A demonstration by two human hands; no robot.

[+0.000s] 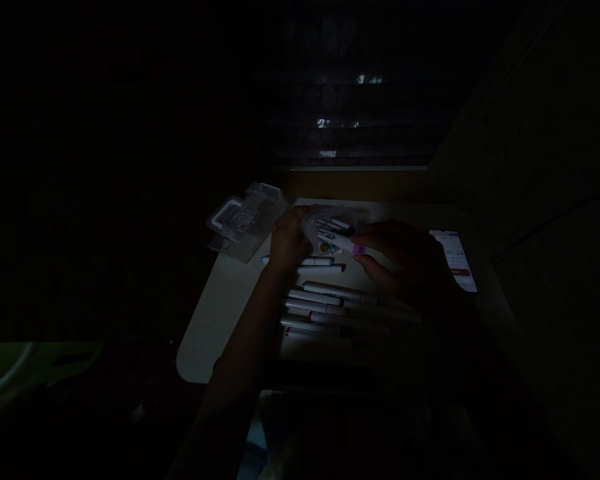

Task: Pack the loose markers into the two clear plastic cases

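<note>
In the dim head view, my left hand [289, 239] grips the left side of a clear plastic case [307, 225] that lies on the white table [215, 307]. Between the thumb and fingers of my right hand [400, 257] is a white marker with a pink-purple end [341, 241], its other end inside the case mouth. Another marker with a dark purple end [341, 225] shows in the case. Several white markers lie in front of my hands, among them a blue-ended marker [310, 261] and a green-ended marker [340, 291].
An opened clear plastic box with a white handle [233, 217] lies at the table's back left. A lit phone [457, 260] rests at the right, partly behind my right hand. A dark window [350, 100] rises beyond the table.
</note>
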